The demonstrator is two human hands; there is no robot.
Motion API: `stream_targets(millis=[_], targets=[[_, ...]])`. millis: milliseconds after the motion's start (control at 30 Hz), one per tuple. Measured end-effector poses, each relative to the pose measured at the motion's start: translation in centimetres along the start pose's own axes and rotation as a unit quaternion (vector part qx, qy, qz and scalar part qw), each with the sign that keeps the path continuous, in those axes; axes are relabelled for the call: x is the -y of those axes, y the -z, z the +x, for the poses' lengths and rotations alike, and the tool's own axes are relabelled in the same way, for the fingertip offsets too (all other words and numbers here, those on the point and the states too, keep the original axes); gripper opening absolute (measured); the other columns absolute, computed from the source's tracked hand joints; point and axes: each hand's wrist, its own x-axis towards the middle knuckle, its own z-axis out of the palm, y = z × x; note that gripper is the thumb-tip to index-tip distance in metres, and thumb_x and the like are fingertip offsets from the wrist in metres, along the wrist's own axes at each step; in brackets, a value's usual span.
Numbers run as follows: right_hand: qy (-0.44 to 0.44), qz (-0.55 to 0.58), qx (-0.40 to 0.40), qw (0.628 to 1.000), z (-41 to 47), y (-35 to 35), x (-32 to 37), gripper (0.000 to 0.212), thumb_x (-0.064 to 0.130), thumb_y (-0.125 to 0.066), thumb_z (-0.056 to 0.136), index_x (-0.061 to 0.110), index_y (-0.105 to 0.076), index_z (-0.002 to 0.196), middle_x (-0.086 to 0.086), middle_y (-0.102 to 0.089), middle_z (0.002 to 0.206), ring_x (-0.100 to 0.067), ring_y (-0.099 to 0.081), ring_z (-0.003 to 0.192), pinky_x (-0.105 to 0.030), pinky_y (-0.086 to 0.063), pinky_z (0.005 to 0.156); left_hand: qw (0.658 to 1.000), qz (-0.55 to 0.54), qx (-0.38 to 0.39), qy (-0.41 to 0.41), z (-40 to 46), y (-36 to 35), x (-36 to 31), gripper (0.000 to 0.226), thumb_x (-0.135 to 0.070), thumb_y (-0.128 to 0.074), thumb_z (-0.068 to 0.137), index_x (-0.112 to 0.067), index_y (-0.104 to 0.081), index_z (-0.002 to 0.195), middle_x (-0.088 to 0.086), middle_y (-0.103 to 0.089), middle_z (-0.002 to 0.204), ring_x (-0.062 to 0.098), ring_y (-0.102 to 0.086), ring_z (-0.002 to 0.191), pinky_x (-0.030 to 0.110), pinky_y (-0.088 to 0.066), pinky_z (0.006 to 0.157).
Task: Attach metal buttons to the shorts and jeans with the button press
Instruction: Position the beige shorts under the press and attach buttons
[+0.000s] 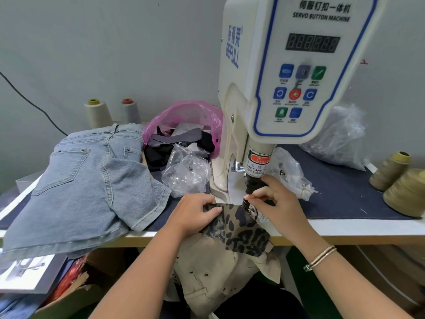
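Note:
A white servo button press (pixel 296 72) stands on the table, its black punch (pixel 251 185) pointing down. Under the punch lies a leopard-print garment (pixel 239 229) that hangs over the table's front edge. My left hand (pixel 195 212) grips its left edge, thumb on top. My right hand (pixel 273 201) pinches the fabric right at the punch tip, beside a small metal button (pixel 250 211). Light blue denim shorts (pixel 92 180) lie in a heap on the left of the table.
A pink bag (pixel 184 125) of fabric scraps and clear bags (pixel 186 173) of buttons sit beside the press. Thread cones (pixel 404 187) stand at the right, two more (pixel 110 112) at the back wall. A beige garment (pixel 218 272) lies on my lap below the table edge.

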Motion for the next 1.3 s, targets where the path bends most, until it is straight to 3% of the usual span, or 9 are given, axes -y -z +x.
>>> stream_targets(millis=[100,200,333,500,600,700,933,1033,1300], targets=[[0.005,0.040,-0.037,0.998,-1.1,0.0,0.1,0.049,0.004,-0.066,0.086,0.039,-0.052,0.117,0.018,-0.072,0.088,0.003,-0.064,0.089,-0.007,-0.044,0.083,1.000,-0.004,0.009,0.009,-0.1,0.0,-0.1,0.031,-0.029,-0.065,0.088,-0.016,-0.049,0.064,0.000,-0.053,0.066,0.015,-0.050,0.067,0.033,-0.037,0.064],[0.007,0.046,-0.074,0.996,-3.1,-0.7,0.0,0.034,0.004,-0.064,0.087,0.037,-0.061,0.098,0.016,-0.067,0.089,-0.001,-0.062,0.085,-0.011,-0.046,0.077,0.991,-0.102,0.053,0.064,-0.1,0.7,-0.5,0.027,-0.025,-0.066,0.090,-0.013,-0.056,0.068,-0.002,-0.056,0.068,0.011,-0.052,0.067,0.031,-0.041,0.068],[0.028,-0.012,0.031,0.999,-5.1,-1.7,0.5,0.021,0.022,-0.061,0.091,0.035,-0.062,0.107,0.024,-0.060,0.103,0.000,-0.057,0.102,-0.012,-0.044,0.085,0.936,-0.289,0.175,0.102,-0.2,3.1,-3.0,0.019,-0.020,-0.064,0.093,-0.010,-0.064,0.077,-0.001,-0.060,0.072,0.012,-0.058,0.068,0.026,-0.046,0.070],[-0.065,0.053,0.177,0.981,-4.0,-0.2,2.3,0.053,0.057,-0.055,0.080,0.056,-0.041,0.131,0.027,-0.046,0.131,0.013,-0.041,0.122,-0.010,-0.036,0.100,0.885,-0.348,0.302,0.067,-0.7,5.6,-7.7,0.011,-0.029,-0.063,0.088,-0.021,-0.069,0.083,0.001,-0.068,0.082,0.015,-0.065,0.075,0.027,-0.051,0.074],[-0.145,0.147,0.239,0.949,-2.6,1.3,2.5,0.037,0.052,-0.066,0.071,0.034,-0.071,0.102,0.001,-0.071,0.106,-0.009,-0.066,0.100,-0.025,-0.049,0.089,0.910,-0.276,0.303,0.063,0.3,7.0,-8.7,0.030,-0.038,-0.062,0.085,-0.008,-0.062,0.091,0.005,-0.063,0.085,0.019,-0.062,0.078,0.031,-0.049,0.077],[-0.212,0.175,0.228,0.934,-1.7,2.7,1.5,0.024,0.041,-0.073,0.068,0.025,-0.076,0.085,-0.004,-0.074,0.093,-0.019,-0.070,0.088,-0.032,-0.050,0.085,0.922,-0.227,0.310,0.052,1.0,7.5,-8.1,0.024,-0.038,-0.062,0.091,-0.015,-0.058,0.086,-0.003,-0.061,0.079,0.012,-0.060,0.075,0.020,-0.049,0.071],[-0.249,0.305,0.186,0.900,-1.0,3.6,-0.6,0.025,0.030,-0.069,0.075,0.023,-0.075,0.098,-0.008,-0.072,0.106,-0.019,-0.070,0.095,-0.022,-0.054,0.072,0.911,-0.200,0.348,0.095,1.0,4.9,-5.1,0.005,-0.014,-0.063,0.093,-0.015,-0.066,0.089,-0.012,-0.070,0.083,0.005,-0.064,0.080,0.018,-0.046,0.079],[-0.262,0.328,0.167,0.892,-0.7,3.7,-1.7,0.026,0.027,-0.067,0.075,0.017,-0.074,0.097,-0.012,-0.071,0.107,-0.022,-0.069,0.096,-0.025,-0.055,0.074,0.923,-0.170,0.330,0.100,0.5,4.9,-4.0,0.034,-0.030,-0.063,0.093,-0.004,-0.048,0.075,0.002,-0.046,0.074,0.016,-0.042,0.074,0.028,-0.032,0.077],[-0.259,0.331,0.135,0.897,3.0,3.9,-3.8,0.026,0.012,-0.058,0.090,0.007,-0.062,0.115,-0.015,-0.071,0.107,-0.023,-0.069,0.094,-0.029,-0.057,0.076,0.886,-0.374,0.242,0.127,1.4,3.8,-3.4,0.039,-0.029,-0.068,0.080,-0.001,-0.046,0.094,0.010,-0.042,0.089,0.024,-0.035,0.089,0.037,-0.030,0.086]])
